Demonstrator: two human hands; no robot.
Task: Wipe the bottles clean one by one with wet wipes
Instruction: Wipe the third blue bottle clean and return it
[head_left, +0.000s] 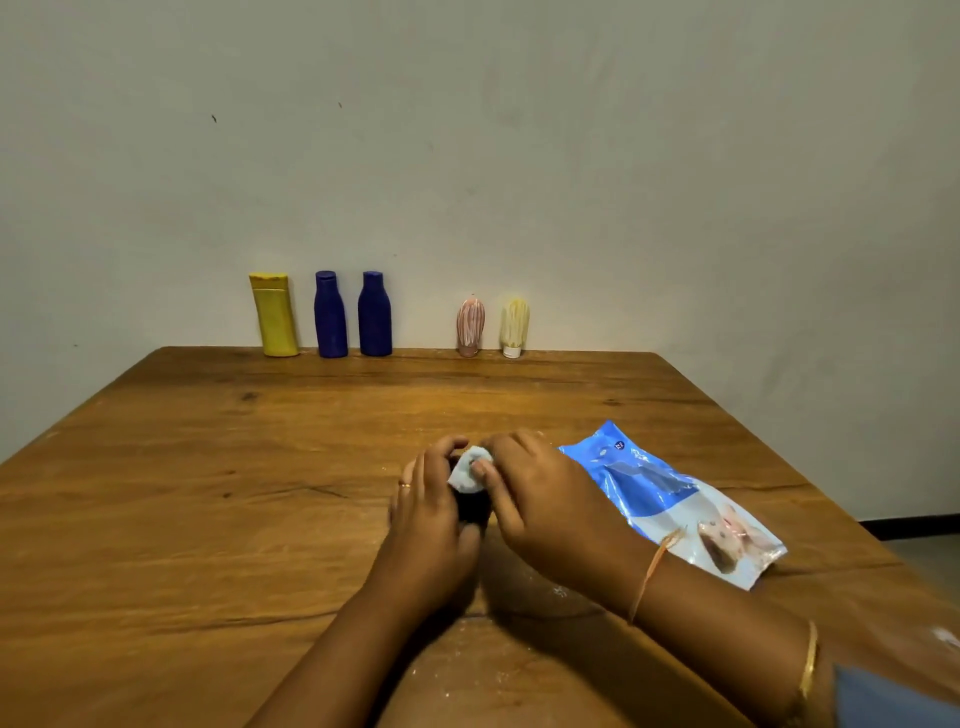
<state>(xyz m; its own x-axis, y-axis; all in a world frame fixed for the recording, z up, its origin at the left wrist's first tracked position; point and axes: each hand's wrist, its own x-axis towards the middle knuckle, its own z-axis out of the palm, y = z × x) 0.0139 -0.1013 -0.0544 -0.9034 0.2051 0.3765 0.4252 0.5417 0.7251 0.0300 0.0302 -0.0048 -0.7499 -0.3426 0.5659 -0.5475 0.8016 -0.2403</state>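
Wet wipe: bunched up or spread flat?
Bunched: the wet wipe shows as a small crumpled wad pinched by the right hand.

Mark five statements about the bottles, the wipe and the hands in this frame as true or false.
1. The left hand grips a dark bottle. True.
2. The right hand holds a wet wipe against that bottle. True.
3. The wipes pack stands upright by the wall. False: it lies flat on the table, to the right of the hands.
4. Two blue bottles stand next to the yellow bottle at the table's far edge. True.
5. The yellow bottle has tipped over. False: it stands upright.
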